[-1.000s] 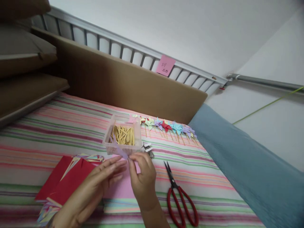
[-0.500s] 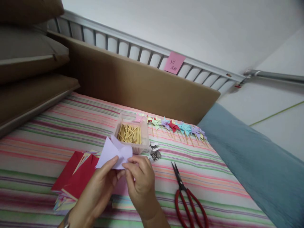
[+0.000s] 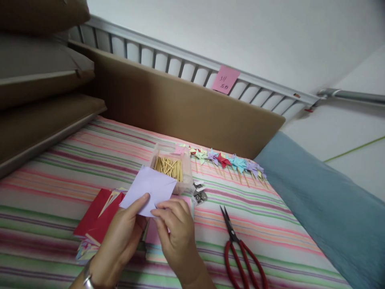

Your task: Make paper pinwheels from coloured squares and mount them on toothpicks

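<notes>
A square sheet of light purple paper (image 3: 153, 182) is in front of me, lying nearly flat with a small dark dot near its middle. My left hand (image 3: 120, 239) grips it from the near left, thumb on top and the other fingers underneath. At the paper's near right edge my right hand (image 3: 177, 228) pinches a corner between thumb and forefinger. Below my hands lies a stack of pink and other coloured paper (image 3: 152, 233), partly covered by them. To the left is a pile of red and mixed-colour paper (image 3: 102, 214).
Behind the paper stands a clear plastic box (image 3: 188, 172) with thin wooden sticks (image 3: 168, 167). Beside it sits a small bag of metal pieces (image 3: 199, 196). Paper pinwheels on sticks (image 3: 224, 160) line the cardboard panel (image 3: 180, 108). Red-handled scissors (image 3: 231, 237) lie at right.
The purple paper, with a curled-up flap before, now lies opened out nearly flat. My right hand has shifted slightly along its near edge. The whole view has moved a little.
</notes>
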The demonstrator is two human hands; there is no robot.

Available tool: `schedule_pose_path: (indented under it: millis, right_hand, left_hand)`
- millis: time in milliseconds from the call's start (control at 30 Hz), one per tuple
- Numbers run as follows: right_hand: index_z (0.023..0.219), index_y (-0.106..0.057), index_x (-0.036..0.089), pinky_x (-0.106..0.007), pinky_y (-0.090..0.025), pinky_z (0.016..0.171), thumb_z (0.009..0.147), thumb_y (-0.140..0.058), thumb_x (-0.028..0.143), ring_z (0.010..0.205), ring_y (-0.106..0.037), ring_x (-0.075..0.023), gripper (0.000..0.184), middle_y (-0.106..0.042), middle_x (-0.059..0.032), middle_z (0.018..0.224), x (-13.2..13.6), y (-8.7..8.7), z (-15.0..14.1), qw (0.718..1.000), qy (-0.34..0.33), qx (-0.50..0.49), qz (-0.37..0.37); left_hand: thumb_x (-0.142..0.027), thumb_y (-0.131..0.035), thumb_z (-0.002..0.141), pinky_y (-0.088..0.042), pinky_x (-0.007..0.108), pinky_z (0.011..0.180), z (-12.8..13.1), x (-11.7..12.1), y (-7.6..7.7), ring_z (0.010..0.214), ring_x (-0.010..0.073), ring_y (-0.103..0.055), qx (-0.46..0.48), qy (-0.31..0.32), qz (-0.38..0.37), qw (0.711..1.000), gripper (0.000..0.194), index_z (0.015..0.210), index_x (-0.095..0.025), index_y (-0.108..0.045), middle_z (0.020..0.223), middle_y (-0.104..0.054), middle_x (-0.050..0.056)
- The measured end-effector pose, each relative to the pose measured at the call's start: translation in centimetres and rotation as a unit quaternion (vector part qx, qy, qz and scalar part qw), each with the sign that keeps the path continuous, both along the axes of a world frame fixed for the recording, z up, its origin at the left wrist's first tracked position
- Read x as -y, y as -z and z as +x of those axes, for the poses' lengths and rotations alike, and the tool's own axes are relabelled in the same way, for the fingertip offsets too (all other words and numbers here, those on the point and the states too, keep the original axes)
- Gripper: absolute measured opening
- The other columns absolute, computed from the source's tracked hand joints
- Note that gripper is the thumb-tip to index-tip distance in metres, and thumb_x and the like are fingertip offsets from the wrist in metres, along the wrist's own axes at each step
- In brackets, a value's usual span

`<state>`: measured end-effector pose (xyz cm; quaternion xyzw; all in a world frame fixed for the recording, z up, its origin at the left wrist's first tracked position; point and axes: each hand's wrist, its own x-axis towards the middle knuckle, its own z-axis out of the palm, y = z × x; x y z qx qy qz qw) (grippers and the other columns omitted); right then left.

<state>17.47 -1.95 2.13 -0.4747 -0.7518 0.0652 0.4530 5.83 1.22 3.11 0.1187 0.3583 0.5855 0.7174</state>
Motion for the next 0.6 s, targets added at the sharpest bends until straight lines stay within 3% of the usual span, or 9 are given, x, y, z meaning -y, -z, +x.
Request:
schedule_pose_path:
  millis: [233,400,600]
  right_hand:
    - [0.075,-0.062,0.02,-0.031,-0.043,0.073,0.078,-0.063,0.013,0.078,-0.056,-0.0176,0.007,-0.062,-0.0017,0.076,-0.4,-0.1,-0.1,0.993,0.022,-0.081,-0.087]
    - [0.071,-0.063,0.02,-0.027,-0.043,0.07,0.075,-0.064,0.011,0.075,-0.057,-0.0156,0.01,-0.062,0.0002,0.073,-0.7,-0.3,0.1,0.978,0.032,-0.129,-0.161]
    - [0.071,-0.065,0.019,-0.025,-0.043,0.067,0.075,-0.062,0.014,0.071,-0.058,-0.0152,0.008,-0.065,-0.0003,0.072,-1.1,-0.1,0.5,0.963,0.063,-0.164,-0.204]
  left_hand:
    - [-0.015,-0.071,0.068,-0.054,0.028,0.07,0.1,0.0,0.5,0.085,0.0233,-0.066,-0.073,0.029,0.06,0.995,0.027,0.094,-0.012,-0.067,0.094,-0.071,0.009]
    - [-0.012,-0.074,0.061,-0.053,0.026,0.069,0.4,0.1,0.6,0.09,0.0249,-0.066,-0.091,0.044,0.046,0.994,0.044,0.104,-0.016,-0.066,0.097,-0.072,0.009]
    - [-0.013,-0.074,0.06,-0.054,0.026,0.064,0.7,0.3,0.6,0.086,0.0254,-0.067,-0.099,0.059,0.047,0.992,0.041,0.101,-0.016,-0.068,0.095,-0.072,0.01]
